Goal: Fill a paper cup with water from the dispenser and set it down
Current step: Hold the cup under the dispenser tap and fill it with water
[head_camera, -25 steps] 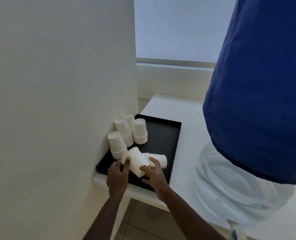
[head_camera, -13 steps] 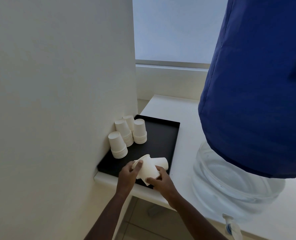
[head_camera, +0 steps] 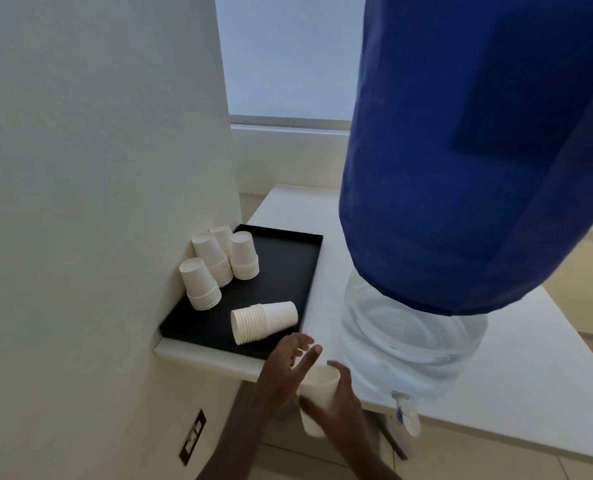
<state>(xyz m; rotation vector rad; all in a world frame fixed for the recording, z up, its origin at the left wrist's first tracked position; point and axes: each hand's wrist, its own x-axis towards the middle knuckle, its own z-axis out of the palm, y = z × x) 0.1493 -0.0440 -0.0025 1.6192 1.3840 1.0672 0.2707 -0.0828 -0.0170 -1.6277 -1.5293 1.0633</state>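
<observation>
On the black tray (head_camera: 288, 268) at the left, a cup stack (head_camera: 262, 322) lies on its side. Near the worktop (head_camera: 517, 386) edge, the left hand (head_camera: 286, 370) is spread open beside the paper cup (head_camera: 317, 398), which the right hand (head_camera: 340, 407) wraps in its grip. The dispenser tap (head_camera: 406, 412) sits just right of it.
</observation>
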